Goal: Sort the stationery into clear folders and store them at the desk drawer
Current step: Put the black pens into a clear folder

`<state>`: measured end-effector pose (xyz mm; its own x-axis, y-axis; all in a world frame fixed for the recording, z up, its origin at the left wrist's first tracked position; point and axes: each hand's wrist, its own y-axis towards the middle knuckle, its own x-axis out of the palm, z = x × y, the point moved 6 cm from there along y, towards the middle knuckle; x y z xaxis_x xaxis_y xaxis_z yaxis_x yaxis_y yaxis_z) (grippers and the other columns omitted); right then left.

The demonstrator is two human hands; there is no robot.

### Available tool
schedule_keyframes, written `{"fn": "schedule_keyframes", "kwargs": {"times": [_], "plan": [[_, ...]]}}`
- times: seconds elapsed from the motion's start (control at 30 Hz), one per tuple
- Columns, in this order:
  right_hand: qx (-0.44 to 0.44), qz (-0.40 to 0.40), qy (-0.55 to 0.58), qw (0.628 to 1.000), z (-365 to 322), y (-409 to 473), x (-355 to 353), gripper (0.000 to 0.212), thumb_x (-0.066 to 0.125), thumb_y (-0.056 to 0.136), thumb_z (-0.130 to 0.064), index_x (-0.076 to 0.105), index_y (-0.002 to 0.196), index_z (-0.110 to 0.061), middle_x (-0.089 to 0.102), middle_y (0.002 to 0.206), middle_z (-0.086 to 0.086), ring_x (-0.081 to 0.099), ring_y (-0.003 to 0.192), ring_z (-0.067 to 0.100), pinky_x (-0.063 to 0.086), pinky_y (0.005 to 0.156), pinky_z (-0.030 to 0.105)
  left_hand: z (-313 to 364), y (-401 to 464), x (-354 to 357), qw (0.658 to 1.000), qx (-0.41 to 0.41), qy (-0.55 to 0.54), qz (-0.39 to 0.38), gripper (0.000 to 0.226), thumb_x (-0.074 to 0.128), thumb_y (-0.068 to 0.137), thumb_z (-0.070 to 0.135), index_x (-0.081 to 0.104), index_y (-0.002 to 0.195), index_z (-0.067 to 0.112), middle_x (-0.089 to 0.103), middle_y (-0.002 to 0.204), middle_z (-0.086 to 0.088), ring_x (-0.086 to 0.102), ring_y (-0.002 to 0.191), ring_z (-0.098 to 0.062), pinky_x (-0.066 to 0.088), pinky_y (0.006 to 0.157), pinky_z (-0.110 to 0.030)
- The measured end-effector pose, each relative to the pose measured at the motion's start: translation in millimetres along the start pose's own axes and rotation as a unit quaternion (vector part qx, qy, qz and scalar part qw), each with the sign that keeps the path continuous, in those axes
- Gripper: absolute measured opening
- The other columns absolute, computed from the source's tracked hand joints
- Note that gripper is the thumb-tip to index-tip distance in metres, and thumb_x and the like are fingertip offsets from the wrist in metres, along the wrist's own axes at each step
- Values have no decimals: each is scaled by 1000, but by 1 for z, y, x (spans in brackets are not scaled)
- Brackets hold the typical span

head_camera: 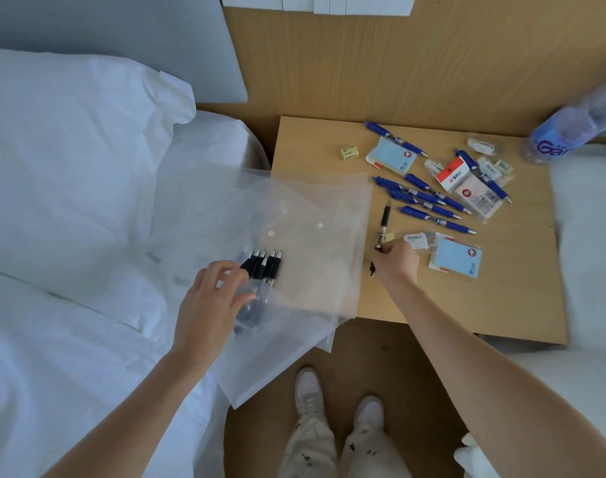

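Clear folders (315, 257) lie stacked across the left edge of the small wooden desk (501, 305) and the bed. My left hand (212, 298) grips a bundle of several black pens (263, 267), tips pointing away, partly under a folder's flap. My right hand (396, 262) is closed on the end of one black pen (384, 224) lying on the desk beside the folders. Several blue pens (429, 198) lie spread in the desk's middle. Blue sticky-note pads (392, 157) (456, 258), a red-and-white packet (453, 174) and small erasers (349, 151) are scattered around them.
A bed with white sheets and a pillow (70, 150) fills the left side. A plastic water bottle (570, 132) stands at the desk's far right corner. My feet in white shoes (339, 405) stand on the brown floor before the desk.
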<state>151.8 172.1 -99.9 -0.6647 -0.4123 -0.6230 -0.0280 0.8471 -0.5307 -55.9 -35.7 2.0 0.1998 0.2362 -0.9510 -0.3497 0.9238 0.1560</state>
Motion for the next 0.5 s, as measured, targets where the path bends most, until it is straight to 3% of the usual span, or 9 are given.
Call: {"fn": "schedule_keyframes", "kwargs": {"times": [0.13, 0.27, 0.37, 0.5], "plan": [[-83, 28, 95, 992, -22, -19, -28, 12, 57, 89, -11, 60, 101, -15, 60, 83, -4, 53, 69, 1, 41, 56, 14, 0, -1, 2, 1000, 16, 3, 10, 35, 84, 64, 17, 57, 86, 14, 56, 100, -6, 62, 75, -26, 47, 47, -23], [-149, 15, 192, 970, -57, -41, -32, 15, 61, 86, -9, 62, 99, -16, 66, 83, -6, 64, 80, 10, 53, 70, 21, 0, -1, 3, 1000, 15, 6, 21, 43, 85, 64, 18, 50, 90, 17, 55, 100, -6, 61, 74, -26, 50, 48, -26], [-141, -53, 213, 965, -65, -59, -5, 13, 62, 85, -7, 61, 94, -17, 67, 86, -1, 67, 84, 17, 57, 75, 30, 0, -3, 1, 1000, 10, 10, 24, 37, 85, 64, 18, 56, 88, 14, 56, 100, -7, 61, 74, -26, 49, 48, -26], [-40, -198, 168, 965, -49, -78, 59, 9, 63, 85, -5, 60, 89, -13, 66, 82, 5, 69, 72, 21, 58, 78, 42, 0, -5, -4, 1000, 1, 9, 20, 29, 84, 64, 18, 63, 83, 10, 59, 99, -7, 62, 74, -26, 46, 48, -22]]}}
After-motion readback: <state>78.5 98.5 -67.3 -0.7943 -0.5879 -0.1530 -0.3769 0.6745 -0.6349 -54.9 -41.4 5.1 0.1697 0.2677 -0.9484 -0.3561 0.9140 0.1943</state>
